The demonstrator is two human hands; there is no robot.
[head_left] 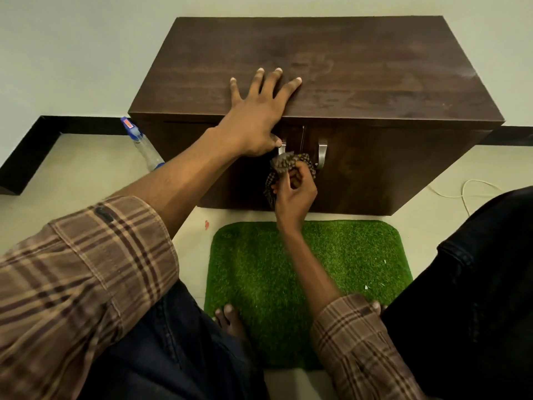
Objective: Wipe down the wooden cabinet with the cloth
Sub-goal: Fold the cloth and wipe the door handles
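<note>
A low dark wooden cabinet stands against the wall, with two doors and two metal handles. My left hand lies flat on the front edge of its top, fingers spread, thumb hanging over the edge by the left handle. My right hand grips a bunched dark patterned cloth and holds it against the door front between the two handles. Part of the left handle is hidden behind the cloth and my thumb.
A green grass-like mat lies on the floor before the cabinet, my bare toes on its near edge. A spray bottle lies left of the cabinet. A pale cable runs on the floor at right. Dark skirting lines the wall.
</note>
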